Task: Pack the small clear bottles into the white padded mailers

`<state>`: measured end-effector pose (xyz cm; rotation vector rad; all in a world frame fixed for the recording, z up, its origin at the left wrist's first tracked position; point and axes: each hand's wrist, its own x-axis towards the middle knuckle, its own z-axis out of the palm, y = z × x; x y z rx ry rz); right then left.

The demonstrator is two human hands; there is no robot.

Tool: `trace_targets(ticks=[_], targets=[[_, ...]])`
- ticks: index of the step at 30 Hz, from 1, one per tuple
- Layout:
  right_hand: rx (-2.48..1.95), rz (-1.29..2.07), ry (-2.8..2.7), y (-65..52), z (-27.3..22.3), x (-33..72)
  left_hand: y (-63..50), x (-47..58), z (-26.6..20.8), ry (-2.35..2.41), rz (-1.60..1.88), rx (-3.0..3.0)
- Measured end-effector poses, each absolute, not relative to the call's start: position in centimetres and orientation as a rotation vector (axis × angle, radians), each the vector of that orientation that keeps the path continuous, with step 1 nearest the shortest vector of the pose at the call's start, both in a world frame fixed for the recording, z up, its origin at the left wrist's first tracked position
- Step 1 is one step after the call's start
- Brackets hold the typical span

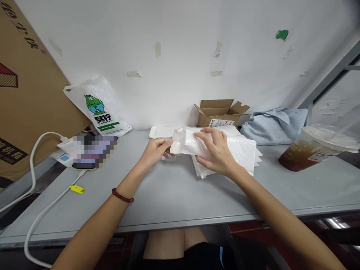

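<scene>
Gripping a bubble-textured white mailer (189, 144), the left hand (156, 151) pinches its flat end, the right hand (216, 150) its body.

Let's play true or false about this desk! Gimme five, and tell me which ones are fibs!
1. The left hand and right hand touch one white envelope. True.
2. The small cardboard box is shut. False: its flaps stand open.
3. The white bag has a green cartoon on it. True.
4. The bracelet is on the right wrist. False: it's on the left.
5. The drink is left of both hands. False: it's to their right.
</scene>
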<state>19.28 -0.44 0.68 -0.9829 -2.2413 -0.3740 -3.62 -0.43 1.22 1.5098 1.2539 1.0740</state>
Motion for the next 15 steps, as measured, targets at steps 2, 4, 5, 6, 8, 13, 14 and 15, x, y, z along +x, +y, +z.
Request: trace_targets(ticks=[2, 4, 5, 6, 8, 13, 14, 15], targets=[[-1.015, -0.358, -2.218, -0.2, 0.8, 19.6, 0.2, -4.8, 1.2, 1.378, 1.078, 1.575], [-1.054, -0.329, -2.193, 0.0, 0.9, 19.9, 0.8, -6.2, 1.1, 1.563, 1.014, 1.733], [-1.075, -0.307, -2.18, 0.1, 0.9, 20.0, 1.0, -6.8, 1.0, 1.641, 0.963, 1.834], [-1.098, -0.28, -2.168, 0.2, 1.0, 20.1, 1.2, -7.4, 0.9, 1.694, 0.897, 1.934], [-1.152, -0.216, -2.153, 0.3, 1.1, 20.2, 1.4, -8.3, 0.7, 1.71, 0.74, 2.084], [-1.281, -0.099, -2.19, 0.3, 1.2, 20.2, 1.6, -9.0, 0.0, 1.606, 0.398, 2.112], [-1.297, -0.086, -2.208, 0.3, 1.1, 20.2, 1.6, -9.0, -0.1, 1.601, 0.354, 2.106], [-1.308, -0.073, -2.228, 0.3, 1.1, 20.2, 1.6, -9.0, -0.1, 1.594, 0.322, 2.107]])
